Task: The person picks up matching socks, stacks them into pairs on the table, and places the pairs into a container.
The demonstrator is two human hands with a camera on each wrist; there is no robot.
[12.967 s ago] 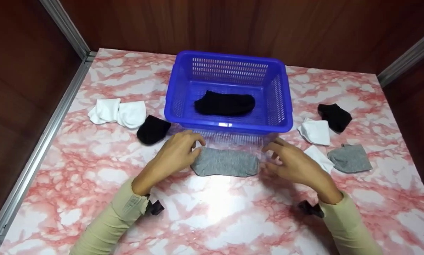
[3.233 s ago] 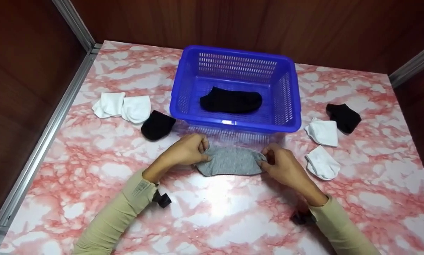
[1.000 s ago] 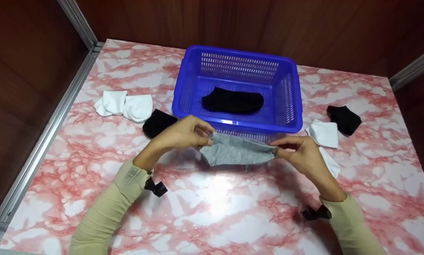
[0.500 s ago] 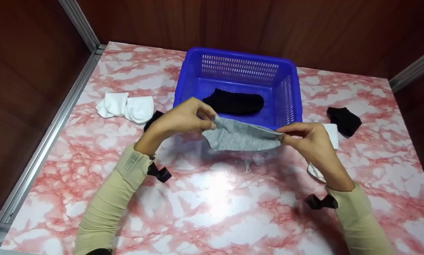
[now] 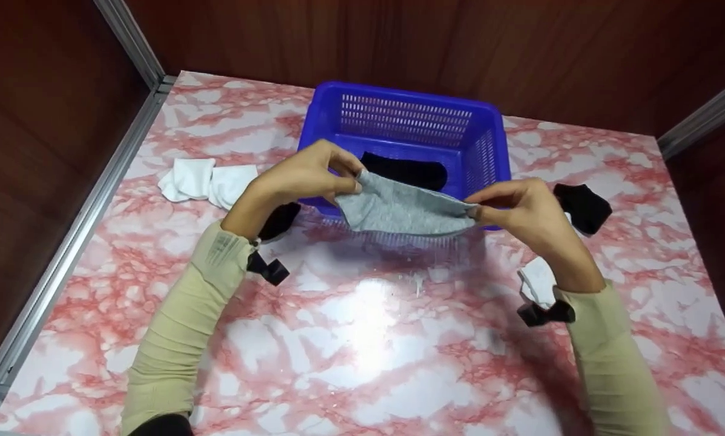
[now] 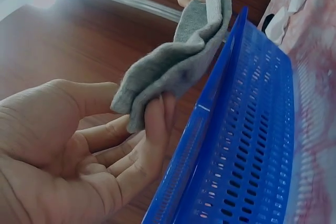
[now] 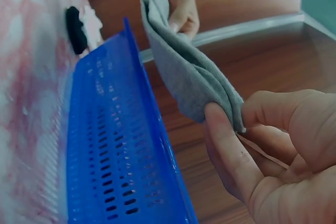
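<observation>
A grey sock (image 5: 404,209), apparently layered with another, is stretched sideways in the air over the front rim of the blue plastic basket (image 5: 407,94). My left hand (image 5: 311,172) pinches one end between thumb and fingers. The other end is pinched by my right hand (image 5: 523,212). Both wrist views show the grey fabric (image 6: 178,61) sagging between the hands, with the basket wall (image 7: 121,145) close below. Inside the basket lies a black sock (image 5: 407,172), its front part hidden by the grey one.
Folded white socks (image 5: 208,181) lie left of the basket, beside a black sock (image 5: 279,221) partly behind my left arm. On the right are another black sock (image 5: 583,208) and a white sock (image 5: 538,281) partly covered by my arm. Wooden panels (image 5: 398,42) stand behind the marbled table (image 5: 362,363).
Both hands have lifted the grey sock off the table and carried it forward to the basket's front rim. A folded grey sock seen at right 13 seconds ago is gone from there.
</observation>
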